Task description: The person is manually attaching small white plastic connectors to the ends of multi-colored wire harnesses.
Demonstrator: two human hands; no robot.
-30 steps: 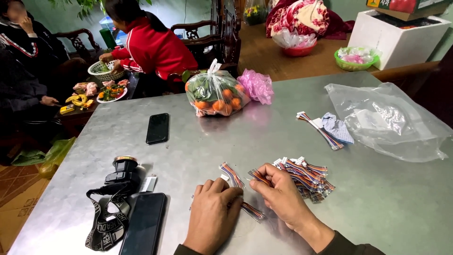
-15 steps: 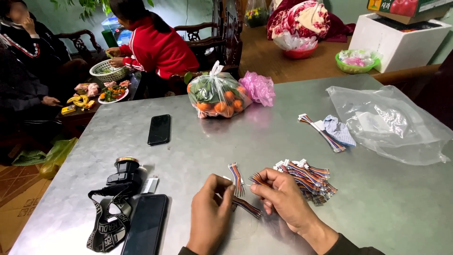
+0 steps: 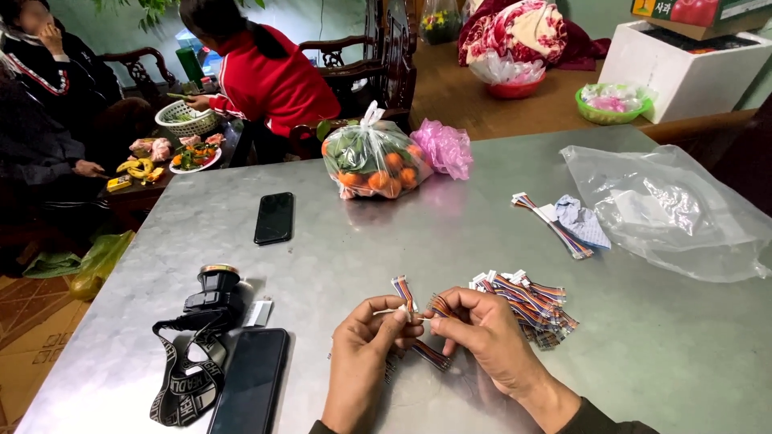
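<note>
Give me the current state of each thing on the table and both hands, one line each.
Left hand: pinching a multicoloured ribbon cable.
Right hand: gripping the same cable.
Cable pile: heaped, beside right hand.
Small cable bundle: lying apart, untouched.
Clear plastic bag: crumpled, flat on table.
Fruit bag: knotted shut.
Far phone: screen dark.
Near phone: screen dark.
Headlamp: strap loose.

Metal table; phones (two); bags
</note>
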